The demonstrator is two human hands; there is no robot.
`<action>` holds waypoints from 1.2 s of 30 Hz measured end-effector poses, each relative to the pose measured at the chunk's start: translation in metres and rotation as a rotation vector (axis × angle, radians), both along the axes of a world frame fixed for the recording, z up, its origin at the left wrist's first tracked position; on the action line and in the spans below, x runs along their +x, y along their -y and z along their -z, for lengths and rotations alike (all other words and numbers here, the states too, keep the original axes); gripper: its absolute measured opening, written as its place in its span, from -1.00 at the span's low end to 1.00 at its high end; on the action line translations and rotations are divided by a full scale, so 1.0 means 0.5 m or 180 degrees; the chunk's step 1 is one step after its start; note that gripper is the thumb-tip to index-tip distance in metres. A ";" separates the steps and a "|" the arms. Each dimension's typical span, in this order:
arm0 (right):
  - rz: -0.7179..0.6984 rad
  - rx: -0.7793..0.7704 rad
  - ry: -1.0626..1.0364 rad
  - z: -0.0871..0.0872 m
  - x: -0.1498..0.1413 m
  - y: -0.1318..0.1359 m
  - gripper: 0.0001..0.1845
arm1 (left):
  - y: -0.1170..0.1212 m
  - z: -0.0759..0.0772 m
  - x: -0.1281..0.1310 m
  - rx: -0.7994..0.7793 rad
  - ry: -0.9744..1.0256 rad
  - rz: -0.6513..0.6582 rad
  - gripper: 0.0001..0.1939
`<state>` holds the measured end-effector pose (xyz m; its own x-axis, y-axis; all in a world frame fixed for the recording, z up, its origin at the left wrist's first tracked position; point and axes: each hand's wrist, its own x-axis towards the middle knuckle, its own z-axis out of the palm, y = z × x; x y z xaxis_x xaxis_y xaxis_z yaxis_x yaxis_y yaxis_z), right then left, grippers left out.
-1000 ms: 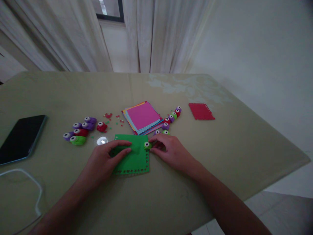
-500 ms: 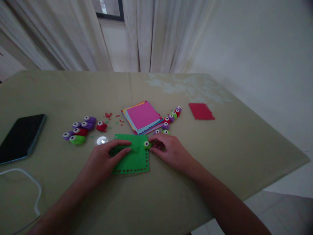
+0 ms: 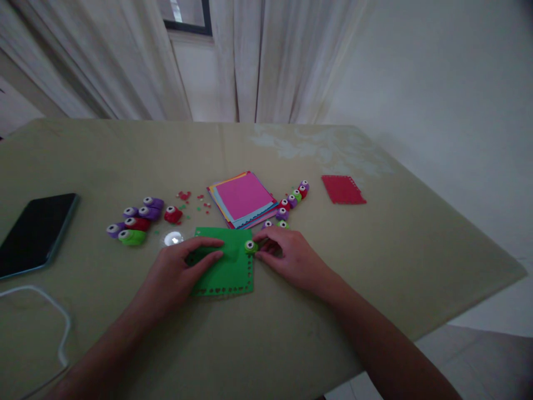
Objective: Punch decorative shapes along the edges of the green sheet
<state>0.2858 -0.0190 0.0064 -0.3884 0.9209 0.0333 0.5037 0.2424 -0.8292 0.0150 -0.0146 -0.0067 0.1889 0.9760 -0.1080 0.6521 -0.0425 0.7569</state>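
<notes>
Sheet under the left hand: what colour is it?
The sheet is green, with small cut-outs along its near edge; head view.

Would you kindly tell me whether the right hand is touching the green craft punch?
Touching: the head view shows the right hand with its fingertips meeting the right side of the green craft punch.
</notes>
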 end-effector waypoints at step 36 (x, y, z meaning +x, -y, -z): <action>0.0293 -0.0433 -0.0391 -0.018 -0.006 -0.004 -0.81 | 0.000 -0.013 0.005 0.0220 0.0044 0.0130 -0.63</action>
